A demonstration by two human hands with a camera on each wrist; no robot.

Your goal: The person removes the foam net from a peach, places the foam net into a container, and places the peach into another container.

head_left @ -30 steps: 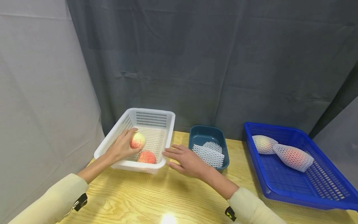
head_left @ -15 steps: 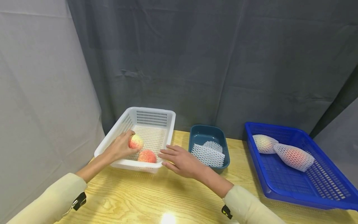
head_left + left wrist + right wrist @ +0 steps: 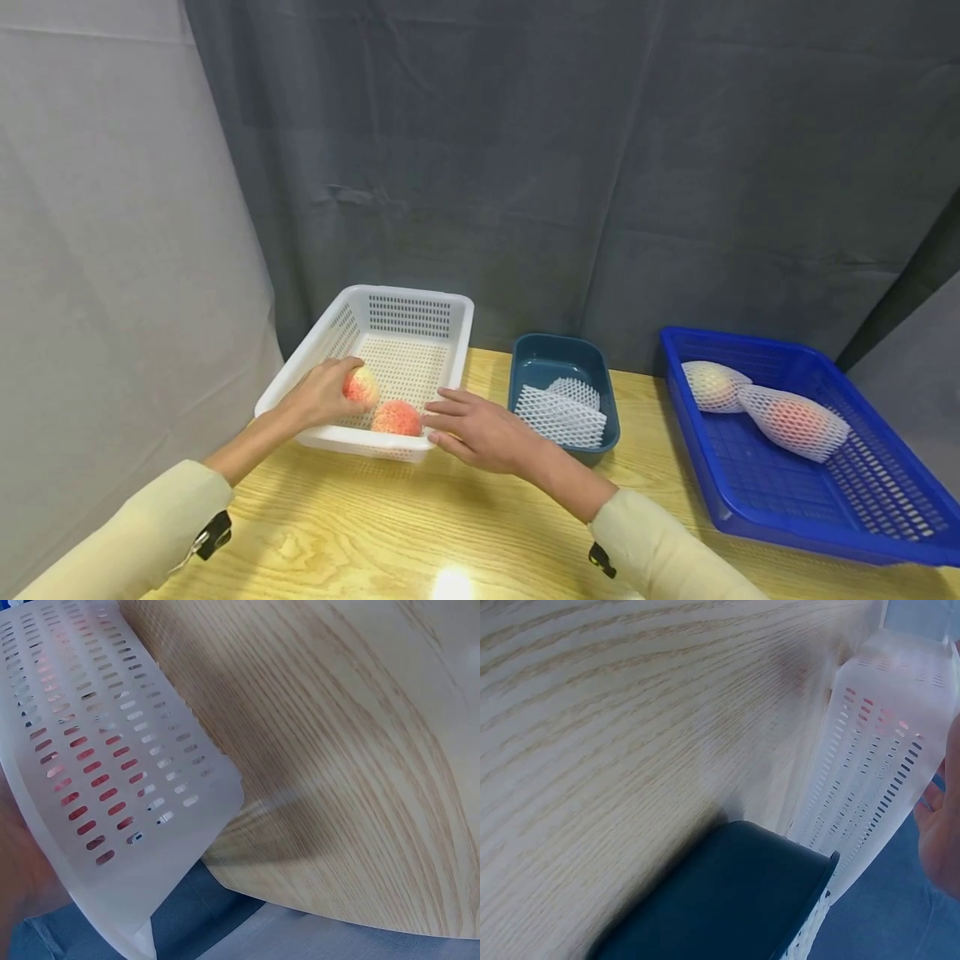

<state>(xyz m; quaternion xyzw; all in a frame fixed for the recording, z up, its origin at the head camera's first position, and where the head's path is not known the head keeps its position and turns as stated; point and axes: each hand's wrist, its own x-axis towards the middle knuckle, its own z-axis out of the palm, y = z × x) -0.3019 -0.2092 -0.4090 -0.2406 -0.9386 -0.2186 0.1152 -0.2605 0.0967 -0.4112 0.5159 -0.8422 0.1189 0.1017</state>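
peach (image 3: 363, 386), roundish, long axis unclear, pale side up, pinched by left fingers (image 3: 345, 366); right fingers (image 3: 448, 407) extended.

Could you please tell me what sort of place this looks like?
Probably a makeshift tabletop work area: dark cloth hangs behind a wood-grained table, which bears a white basket with peach-like fruit and a blue basket.

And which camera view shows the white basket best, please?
The head view: it shows the white basket from above, with two peaches inside. The left and right wrist views show mainly its slotted outer walls, red glimpsed through the slots.
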